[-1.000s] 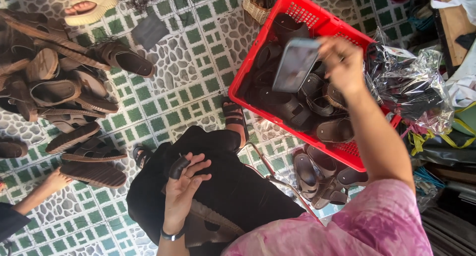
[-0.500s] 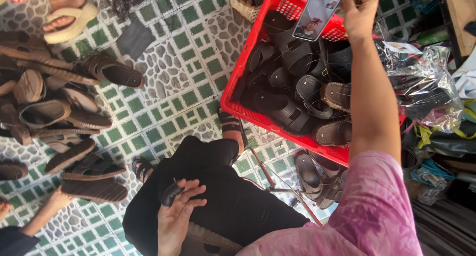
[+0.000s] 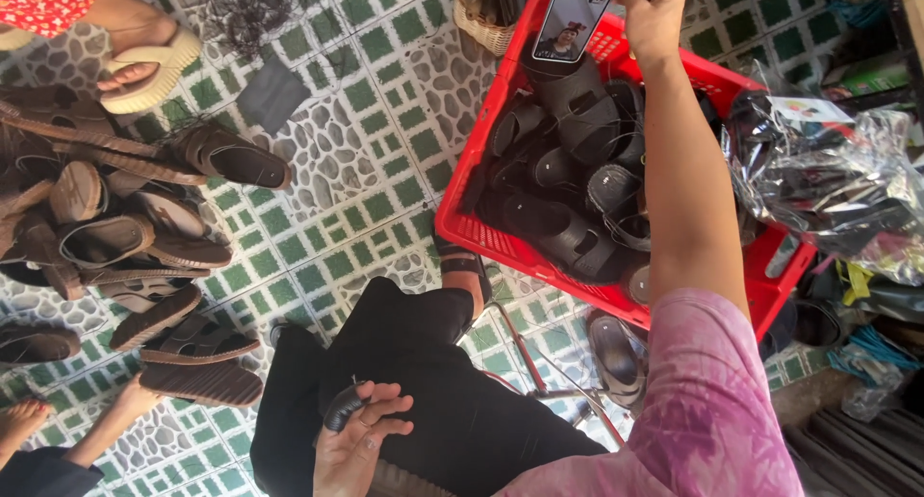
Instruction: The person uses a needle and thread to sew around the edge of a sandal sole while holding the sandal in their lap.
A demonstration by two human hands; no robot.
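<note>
Brown sandals (image 3: 125, 256), green tiled floor (image 3: 375, 151), wicker basket (image 3: 481, 25)

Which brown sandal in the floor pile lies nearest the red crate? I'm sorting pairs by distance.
The dark brown sandal at the pile's upper right edge, lying apart from the heap, toe pointing toward the red crate.

right hand (image 3: 654, 16) | raised phone (image 3: 575, 16) from red crate (image 3: 500, 242) interior to far rim

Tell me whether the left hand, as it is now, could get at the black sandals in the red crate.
Probably not at once: the left hand rests on the lap holding a small black piece, well short of the red crate. The sandals lie uncovered, so nothing blocks a reach; the hand is just occupied.
</note>
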